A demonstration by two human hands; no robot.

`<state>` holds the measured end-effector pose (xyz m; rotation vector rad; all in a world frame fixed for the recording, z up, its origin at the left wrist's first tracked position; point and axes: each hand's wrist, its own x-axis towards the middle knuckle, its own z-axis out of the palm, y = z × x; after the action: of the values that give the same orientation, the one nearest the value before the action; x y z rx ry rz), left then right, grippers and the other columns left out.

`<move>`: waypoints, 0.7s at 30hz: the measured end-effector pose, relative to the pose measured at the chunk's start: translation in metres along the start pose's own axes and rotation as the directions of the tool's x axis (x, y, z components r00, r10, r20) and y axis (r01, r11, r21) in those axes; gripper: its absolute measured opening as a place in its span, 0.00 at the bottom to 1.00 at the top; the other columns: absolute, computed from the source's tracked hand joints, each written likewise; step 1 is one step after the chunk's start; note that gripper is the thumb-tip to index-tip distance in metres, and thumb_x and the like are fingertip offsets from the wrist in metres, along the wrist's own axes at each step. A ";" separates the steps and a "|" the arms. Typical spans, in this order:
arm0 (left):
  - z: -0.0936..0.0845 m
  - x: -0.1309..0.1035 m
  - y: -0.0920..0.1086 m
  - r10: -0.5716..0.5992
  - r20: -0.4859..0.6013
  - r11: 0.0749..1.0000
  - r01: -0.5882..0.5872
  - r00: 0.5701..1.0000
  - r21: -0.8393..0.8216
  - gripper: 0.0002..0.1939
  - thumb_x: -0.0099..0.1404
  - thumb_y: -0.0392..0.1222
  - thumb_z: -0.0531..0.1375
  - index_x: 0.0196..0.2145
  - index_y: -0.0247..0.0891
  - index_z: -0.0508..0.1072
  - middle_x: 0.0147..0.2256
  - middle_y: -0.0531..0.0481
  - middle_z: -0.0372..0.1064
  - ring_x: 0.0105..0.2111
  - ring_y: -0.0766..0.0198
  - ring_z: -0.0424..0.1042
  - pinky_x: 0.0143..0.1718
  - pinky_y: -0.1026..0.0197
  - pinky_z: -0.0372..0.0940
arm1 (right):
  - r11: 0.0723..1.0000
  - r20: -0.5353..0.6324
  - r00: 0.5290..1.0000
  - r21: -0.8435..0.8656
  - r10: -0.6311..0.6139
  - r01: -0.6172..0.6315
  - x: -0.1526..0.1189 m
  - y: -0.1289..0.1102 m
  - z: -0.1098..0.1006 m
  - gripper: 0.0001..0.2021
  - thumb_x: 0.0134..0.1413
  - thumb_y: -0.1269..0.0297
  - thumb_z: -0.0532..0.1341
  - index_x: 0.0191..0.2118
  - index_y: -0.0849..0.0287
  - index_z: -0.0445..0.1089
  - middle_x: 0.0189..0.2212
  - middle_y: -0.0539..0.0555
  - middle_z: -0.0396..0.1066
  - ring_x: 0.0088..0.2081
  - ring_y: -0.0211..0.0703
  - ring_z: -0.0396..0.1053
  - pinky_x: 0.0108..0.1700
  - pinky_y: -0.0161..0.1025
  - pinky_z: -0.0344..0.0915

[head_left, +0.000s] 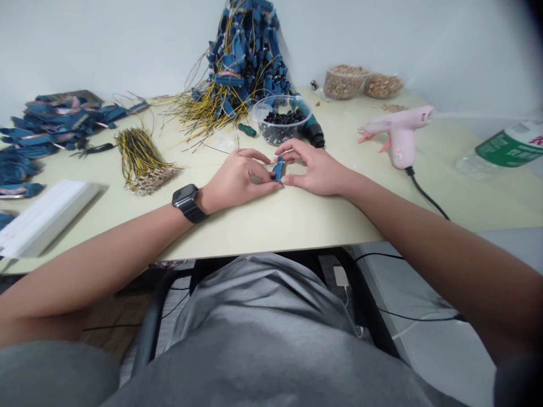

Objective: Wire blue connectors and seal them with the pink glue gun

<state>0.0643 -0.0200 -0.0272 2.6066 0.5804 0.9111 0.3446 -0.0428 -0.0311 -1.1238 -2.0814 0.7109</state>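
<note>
The fingers of my left hand (240, 176) are closed in a pinch on a small blue piece (278, 169), with the thumb at its near end. The fingers of my right hand (318, 169) curl in from the other side, forefinger at the far end and thumb by the near end, so both hands seem to grip it together. The piece sits between my fingertips, close over the counter (237, 232), near its front edge. A thin dark line, probably a wire (268, 164), runs by my left fingertips; I cannot tell whether it is joined to the piece.

I judge the step in hand to be fine work on this one piece, perhaps settling the wire against it. The next move seems to call for one hand to steady the piece while the other adjusts with a light pinch.

Just beyond my fingers stands a clear tub (259, 129) of black parts (283, 118), a power driver (313, 125) beside it. Farther left lies a bundle of yellow-and-black wires (138, 150); behind rises a heap of blue pieces (250, 56). To the right rests a pink glue gun (401, 135), untouched.
</note>
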 end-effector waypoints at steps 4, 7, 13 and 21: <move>0.002 -0.001 0.002 -0.008 -0.037 1.000 0.008 0.999 -0.006 0.13 0.76 0.50 0.76 0.33 0.46 0.91 0.38 0.49 0.91 0.54 0.46 0.87 0.67 0.38 0.75 | 1.000 0.001 1.000 0.003 -0.011 0.011 0.000 0.000 0.000 0.31 0.54 0.53 0.78 0.63 0.48 0.76 0.67 0.62 0.82 0.71 0.71 0.81 0.76 0.73 0.72; 0.002 -0.002 0.004 -0.033 -0.076 0.999 0.036 0.997 0.039 0.13 0.74 0.51 0.78 0.33 0.47 0.91 0.40 0.48 0.92 0.54 0.44 0.83 0.63 0.37 0.74 | 1.000 0.004 1.000 0.009 0.010 -0.010 0.000 0.000 0.000 0.31 0.53 0.53 0.80 0.62 0.46 0.77 0.67 0.60 0.82 0.71 0.71 0.80 0.77 0.74 0.71; 0.002 -0.003 0.004 -0.038 -0.088 0.998 0.043 0.995 0.046 0.15 0.74 0.53 0.78 0.32 0.44 0.91 0.36 0.49 0.88 0.39 0.54 0.81 0.58 0.41 0.73 | 1.000 -0.008 1.000 0.006 -0.002 0.002 -0.001 0.002 0.000 0.31 0.54 0.55 0.81 0.63 0.46 0.78 0.67 0.62 0.82 0.70 0.73 0.80 0.77 0.75 0.71; 0.002 -0.001 0.009 -0.125 -0.079 0.992 0.126 0.989 0.000 0.10 0.70 0.47 0.81 0.33 0.44 0.90 0.35 0.50 0.89 0.38 0.55 0.83 0.57 0.45 0.73 | 0.999 -0.010 1.000 -0.042 -0.006 0.005 -0.002 0.004 0.000 0.31 0.56 0.56 0.80 0.64 0.46 0.77 0.67 0.61 0.82 0.70 0.70 0.81 0.76 0.72 0.72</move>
<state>0.0675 -0.0283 -0.0252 2.5150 0.7592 0.9765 0.3469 -0.0425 -0.0345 -1.1420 -2.0990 0.6606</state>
